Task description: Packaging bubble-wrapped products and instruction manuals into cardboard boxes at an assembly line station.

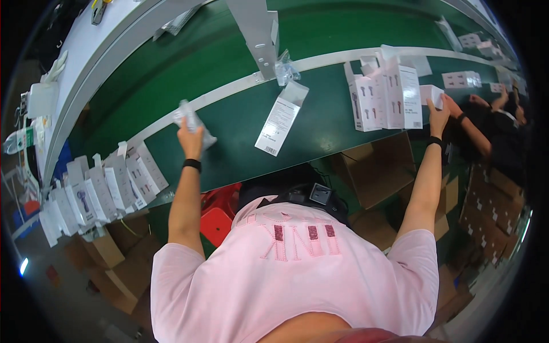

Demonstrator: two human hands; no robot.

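Note:
My left hand (190,139) is closed around a clear plastic-wrapped item (197,123), held over the green bench left of the middle. What the wrap contains I cannot make out. At the right, my right hand (438,117) grips the near side of a small white box (431,94). Another person's hand (453,106) is right beside it. Between my hands a white printed carton (278,123) lies slanted on the bench, its top flap up. Standing cartons (403,97) with open flaps are grouped just left of my right hand.
A row of standing white cartons (108,188) lines the bench's left end. A grey metal post (254,40) rises behind the middle, with a clear plastic bag (286,68) at its foot. Cardboard boxes (374,171) and a red stool (216,226) are below the bench edge.

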